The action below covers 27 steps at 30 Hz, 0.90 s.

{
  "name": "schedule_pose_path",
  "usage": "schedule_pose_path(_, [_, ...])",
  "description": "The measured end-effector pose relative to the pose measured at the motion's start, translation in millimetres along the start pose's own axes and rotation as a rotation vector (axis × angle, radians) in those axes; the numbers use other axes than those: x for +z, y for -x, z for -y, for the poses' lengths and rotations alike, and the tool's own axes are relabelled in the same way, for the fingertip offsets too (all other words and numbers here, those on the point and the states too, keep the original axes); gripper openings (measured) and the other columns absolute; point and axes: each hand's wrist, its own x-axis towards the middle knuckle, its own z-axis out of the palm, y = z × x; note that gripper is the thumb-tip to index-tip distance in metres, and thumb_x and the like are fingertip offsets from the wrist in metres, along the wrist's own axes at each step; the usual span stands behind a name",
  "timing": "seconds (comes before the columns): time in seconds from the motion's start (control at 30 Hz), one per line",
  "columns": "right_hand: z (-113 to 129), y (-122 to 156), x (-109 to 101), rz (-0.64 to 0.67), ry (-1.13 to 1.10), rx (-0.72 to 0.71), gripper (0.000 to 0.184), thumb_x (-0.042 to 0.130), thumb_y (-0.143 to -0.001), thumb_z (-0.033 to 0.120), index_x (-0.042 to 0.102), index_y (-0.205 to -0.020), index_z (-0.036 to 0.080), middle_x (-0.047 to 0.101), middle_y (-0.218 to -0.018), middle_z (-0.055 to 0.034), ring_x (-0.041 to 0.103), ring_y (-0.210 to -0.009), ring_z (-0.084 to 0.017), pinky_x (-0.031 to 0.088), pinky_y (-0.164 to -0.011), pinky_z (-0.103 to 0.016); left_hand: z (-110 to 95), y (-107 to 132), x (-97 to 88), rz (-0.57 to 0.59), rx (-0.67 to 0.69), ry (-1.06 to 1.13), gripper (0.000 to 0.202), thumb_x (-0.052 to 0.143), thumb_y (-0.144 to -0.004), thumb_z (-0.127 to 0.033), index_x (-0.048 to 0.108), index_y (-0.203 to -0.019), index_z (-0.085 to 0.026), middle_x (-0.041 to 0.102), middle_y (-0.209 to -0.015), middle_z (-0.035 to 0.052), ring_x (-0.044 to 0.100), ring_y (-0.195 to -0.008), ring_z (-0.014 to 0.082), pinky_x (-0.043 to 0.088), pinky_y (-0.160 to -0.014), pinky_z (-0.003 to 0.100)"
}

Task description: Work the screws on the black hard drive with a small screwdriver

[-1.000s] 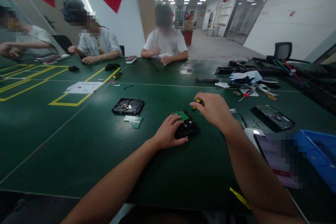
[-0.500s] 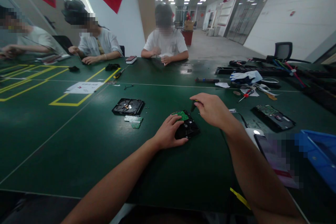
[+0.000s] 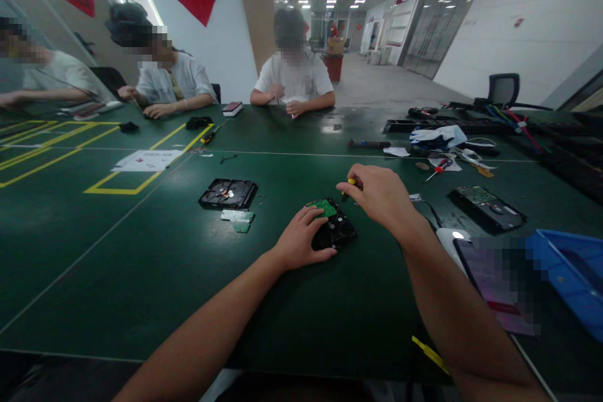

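A black hard drive (image 3: 343, 232) with a green circuit board (image 3: 325, 206) lies on the table in front of me. My left hand (image 3: 301, 237) grips it from the left, fingers over the board side and thumb along the near edge. Above its far right part, my right hand (image 3: 377, 196) is closed round a small screwdriver (image 3: 344, 196) with a yellow and black handle. The screwdriver's shaft points down at the drive; whether the tip sits in a screw is too small to tell. To the left lie another opened drive (image 3: 228, 193) and a detached circuit board (image 3: 238, 218).
On the right are a third hard drive (image 3: 487, 208), a phone-like dark slab (image 3: 490, 289) and a blue bin (image 3: 570, 276). Farther back lie a red-handled screwdriver (image 3: 439, 168), a white glove-like cloth (image 3: 438, 136) and cables. Several people sit across the green table (image 3: 141, 282).
My right hand has tilted the screwdriver, so its yellow handle top now shows and its tip points down-left at the drive. My left hand stays on the drive. The view has shifted slightly.
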Motion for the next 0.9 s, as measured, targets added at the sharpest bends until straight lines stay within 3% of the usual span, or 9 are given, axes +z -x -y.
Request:
schedule_pose_path(0.2, [-3.1,-1.0,-1.4,0.03,-0.049,-0.053,0.013,0.068,-0.098,0.026,0.076,-0.107,0.022,0.078,-0.107,-0.0092,0.072,-0.098,-0.027,0.051,-0.086,-0.039,2.3,0.3,2.1,-0.007,0.001,0.016,0.08,0.079,-0.082,-0.066,0.06,-0.145,-0.021,0.055,-0.152,0.0159,0.045,-0.149,0.0398,0.034,-0.128,0.063])
schedule_pose_path(0.4, [-7.5,-1.6,1.9,0.046,-0.135,-0.139,0.028,0.062,-0.095,0.011,0.076,-0.117,0.021,0.079,-0.121,-0.0088,0.073,-0.111,-0.028,0.052,-0.1,-0.041,3.1,0.5,2.0,-0.014,0.013,0.014,0.079,0.079,-0.083,-0.066,0.06,-0.145,-0.021,0.056,-0.152,0.0161,0.046,-0.149,0.0395,0.035,-0.128,0.062])
schedule_pose_path(0.6, [-0.7,0.1,-4.3,0.056,-0.034,-0.064,0.014,0.068,-0.098,0.027,0.076,-0.107,0.019,0.079,-0.105,-0.0104,0.073,-0.096,-0.028,0.053,-0.085,-0.04,1.3,0.2,0.6,-0.008,0.009,0.013,0.078,0.079,-0.083,-0.066,0.06,-0.144,-0.021,0.056,-0.152,0.016,0.045,-0.149,0.0394,0.035,-0.128,0.063])
schedule_pose_path(0.77, [1.0,0.6,-3.2,0.019,0.021,-0.014,0.022,0.07,-0.097,0.043,0.074,-0.093,0.022,0.076,-0.092,-0.0074,0.069,-0.084,-0.024,0.048,-0.073,-0.036,0.4,0.3,1.1,-0.008,-0.003,0.009,0.078,0.08,-0.082,-0.065,0.06,-0.144,-0.022,0.055,-0.153,0.0156,0.045,-0.15,0.0399,0.034,-0.128,0.063])
schedule_pose_path(0.9, [-0.3,0.7,-1.2,0.005,0.015,-0.02,0.023,0.068,-0.099,0.044,0.073,-0.091,0.023,0.075,-0.09,-0.0067,0.069,-0.084,-0.023,0.048,-0.073,-0.035,0.2,0.3,0.6,-0.008,0.004,0.004,0.078,0.078,-0.083,-0.066,0.06,-0.144,-0.021,0.055,-0.153,0.016,0.045,-0.15,0.0402,0.034,-0.128,0.063])
